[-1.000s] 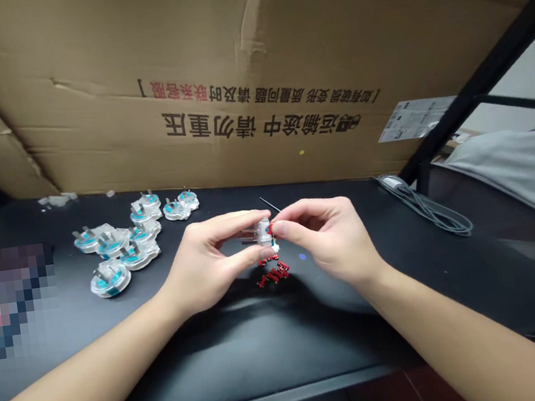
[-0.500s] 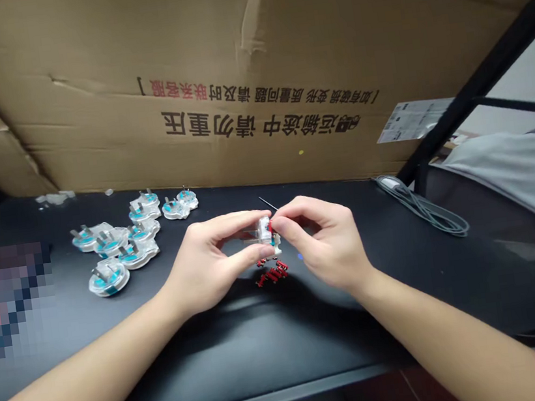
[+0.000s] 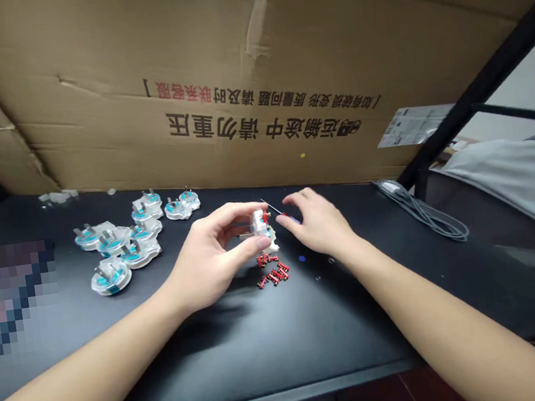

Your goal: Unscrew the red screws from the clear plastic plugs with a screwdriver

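Note:
My left hand (image 3: 220, 253) is closed on a clear plastic plug (image 3: 259, 224), pinched between thumb and fingers with its pins pointing left. A small red part (image 3: 265, 216) sits on the plug's right side. My right hand (image 3: 317, 223) is a little to the right, thumb and forefinger apart, at a screwdriver (image 3: 273, 209) whose thin shaft points to the far left. The hand covers most of the screwdriver's handle, so whether it touches it cannot be made out. Several small red parts with metal ends (image 3: 276, 274) lie on the black table below the plug.
Several clear plugs with blue inside (image 3: 114, 242) lie to the left, pins up. Small clear pieces (image 3: 59, 197) are at the back left. A large cardboard box (image 3: 208, 50) stands behind the black table (image 3: 212, 379). A coiled grey cable (image 3: 422, 213) lies at the right.
My right hand has let go of the red part at the plug and moved right to the screwdriver, its fingers now apart. The left hand keeps the plug, almost in the same place.

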A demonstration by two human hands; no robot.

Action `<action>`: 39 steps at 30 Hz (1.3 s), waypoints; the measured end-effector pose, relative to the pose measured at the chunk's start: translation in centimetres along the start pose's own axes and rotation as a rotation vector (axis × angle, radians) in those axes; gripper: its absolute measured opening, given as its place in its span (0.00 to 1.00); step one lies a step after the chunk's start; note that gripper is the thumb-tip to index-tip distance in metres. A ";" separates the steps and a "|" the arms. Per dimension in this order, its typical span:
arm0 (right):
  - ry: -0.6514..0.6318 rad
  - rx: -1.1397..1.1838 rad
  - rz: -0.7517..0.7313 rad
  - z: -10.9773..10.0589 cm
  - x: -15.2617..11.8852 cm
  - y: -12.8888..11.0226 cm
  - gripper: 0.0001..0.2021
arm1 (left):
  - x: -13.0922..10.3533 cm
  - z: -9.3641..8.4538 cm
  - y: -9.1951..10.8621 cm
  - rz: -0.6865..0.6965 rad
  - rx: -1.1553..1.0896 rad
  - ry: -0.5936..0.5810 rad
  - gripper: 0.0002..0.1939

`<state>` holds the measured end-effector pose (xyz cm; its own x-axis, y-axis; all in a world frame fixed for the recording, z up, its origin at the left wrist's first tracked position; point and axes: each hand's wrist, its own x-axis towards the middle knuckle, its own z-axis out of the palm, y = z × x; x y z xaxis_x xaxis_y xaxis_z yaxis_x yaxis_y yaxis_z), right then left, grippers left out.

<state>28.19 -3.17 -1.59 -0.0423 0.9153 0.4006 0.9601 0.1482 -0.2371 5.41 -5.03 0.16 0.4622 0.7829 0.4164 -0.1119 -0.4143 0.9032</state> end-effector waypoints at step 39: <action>0.568 0.266 -0.486 -4.4 -2.4 -2.5 0.05 | 0.1 -0.3 0.9 -0.165 -0.575 0.140 0.10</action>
<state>27.12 -7.36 1.90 -0.2233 0.4041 0.8871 0.7689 0.6323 -0.0945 5.12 -5.20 1.03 0.3981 0.8853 0.2405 -0.5236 0.0040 0.8520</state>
